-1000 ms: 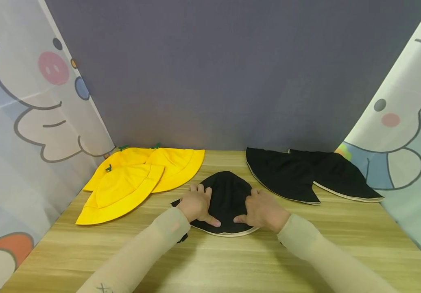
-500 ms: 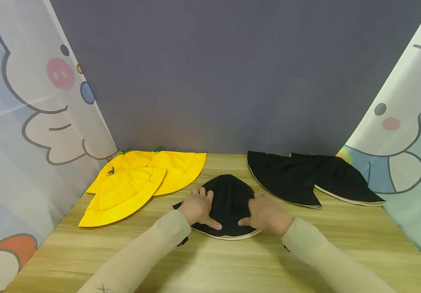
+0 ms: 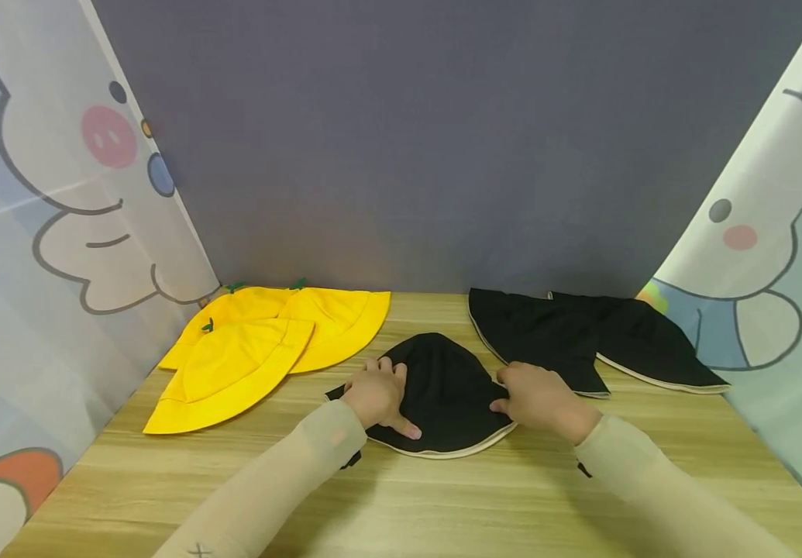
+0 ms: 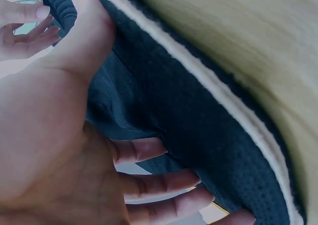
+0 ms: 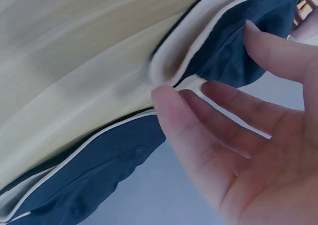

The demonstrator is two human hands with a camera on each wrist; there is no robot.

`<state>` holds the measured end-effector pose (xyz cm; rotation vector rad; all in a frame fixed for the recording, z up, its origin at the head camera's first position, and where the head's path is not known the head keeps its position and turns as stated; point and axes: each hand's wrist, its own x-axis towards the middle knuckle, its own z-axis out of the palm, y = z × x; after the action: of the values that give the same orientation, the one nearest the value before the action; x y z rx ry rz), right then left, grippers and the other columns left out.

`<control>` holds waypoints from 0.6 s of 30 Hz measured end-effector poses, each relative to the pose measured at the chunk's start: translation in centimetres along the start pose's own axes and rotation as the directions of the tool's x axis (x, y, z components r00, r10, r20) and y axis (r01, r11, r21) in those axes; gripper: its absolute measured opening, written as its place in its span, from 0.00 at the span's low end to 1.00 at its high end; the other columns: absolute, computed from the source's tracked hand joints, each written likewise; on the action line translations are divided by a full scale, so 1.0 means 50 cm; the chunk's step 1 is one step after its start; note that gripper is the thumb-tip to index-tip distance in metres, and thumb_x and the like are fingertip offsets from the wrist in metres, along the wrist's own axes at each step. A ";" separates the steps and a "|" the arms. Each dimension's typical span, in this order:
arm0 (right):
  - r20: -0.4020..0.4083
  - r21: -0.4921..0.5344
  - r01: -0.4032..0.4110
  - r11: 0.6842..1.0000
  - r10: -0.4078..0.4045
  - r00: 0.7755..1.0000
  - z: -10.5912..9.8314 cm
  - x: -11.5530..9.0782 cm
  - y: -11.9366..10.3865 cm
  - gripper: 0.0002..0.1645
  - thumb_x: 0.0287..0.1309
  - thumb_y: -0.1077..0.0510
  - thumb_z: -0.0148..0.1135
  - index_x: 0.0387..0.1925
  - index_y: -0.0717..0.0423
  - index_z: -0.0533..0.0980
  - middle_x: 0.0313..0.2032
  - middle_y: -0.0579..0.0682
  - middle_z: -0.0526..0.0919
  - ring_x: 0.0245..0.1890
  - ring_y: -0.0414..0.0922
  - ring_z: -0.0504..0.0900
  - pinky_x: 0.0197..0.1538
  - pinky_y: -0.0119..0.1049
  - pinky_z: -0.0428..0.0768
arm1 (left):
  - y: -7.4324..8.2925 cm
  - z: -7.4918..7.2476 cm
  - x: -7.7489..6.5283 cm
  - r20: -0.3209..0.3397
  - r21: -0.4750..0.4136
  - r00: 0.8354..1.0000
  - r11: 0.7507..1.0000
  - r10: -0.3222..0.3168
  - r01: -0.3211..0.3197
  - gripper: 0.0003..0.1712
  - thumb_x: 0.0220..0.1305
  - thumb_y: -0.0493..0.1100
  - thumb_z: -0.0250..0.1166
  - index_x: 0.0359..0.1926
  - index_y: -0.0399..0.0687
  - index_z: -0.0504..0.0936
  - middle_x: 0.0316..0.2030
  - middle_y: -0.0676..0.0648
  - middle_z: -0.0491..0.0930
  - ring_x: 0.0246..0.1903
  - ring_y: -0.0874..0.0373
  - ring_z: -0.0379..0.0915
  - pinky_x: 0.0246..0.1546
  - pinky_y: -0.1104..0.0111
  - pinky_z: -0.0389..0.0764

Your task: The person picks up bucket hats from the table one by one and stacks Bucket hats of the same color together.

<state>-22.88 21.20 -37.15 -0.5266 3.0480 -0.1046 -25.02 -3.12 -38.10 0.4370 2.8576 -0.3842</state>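
A black bucket hat (image 3: 438, 395) with a pale-edged brim lies flat in the middle of the table. My left hand (image 3: 380, 397) rests on its left side, thumb over the brim; in the left wrist view the fingers (image 4: 164, 183) reach out along the black cloth. At the hat's right corner is my right hand (image 3: 540, 397), with its thumb against the cloth. The right wrist view shows this hand's fingers (image 5: 184, 130) extended and loosely bent at the brim's end, apart from the thumb. The undersides of both hands are hidden in the head view.
Several yellow hats (image 3: 233, 372) with green sprouts overlap at the back left. Two more black hats (image 3: 536, 329) overlap at the back right, close to my right hand. A grey panel (image 3: 401, 147) stands behind the wooden table (image 3: 442, 511), with printed curtains (image 3: 756, 271) at both sides.
My right hand has slid rightward from the hat's crown to the brim's right corner, which now lies spread farther right. The left hand has stayed in place.
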 end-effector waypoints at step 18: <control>-0.074 -0.022 -0.074 0.997 0.072 0.995 -0.024 -0.023 0.134 0.14 0.50 0.58 0.62 0.39 0.61 0.75 0.37 0.57 0.77 0.38 0.57 0.75 0.37 0.52 0.75 | 0.004 0.036 0.042 0.011 0.063 1.000 0.998 -0.009 0.008 0.66 0.15 0.87 0.56 0.55 0.49 0.61 0.47 0.40 0.63 0.41 0.45 0.62 0.16 0.53 0.74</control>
<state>-24.09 27.95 -36.39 -0.4210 3.1392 -0.0852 -26.59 -2.88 -40.37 0.4325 2.8442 -0.4781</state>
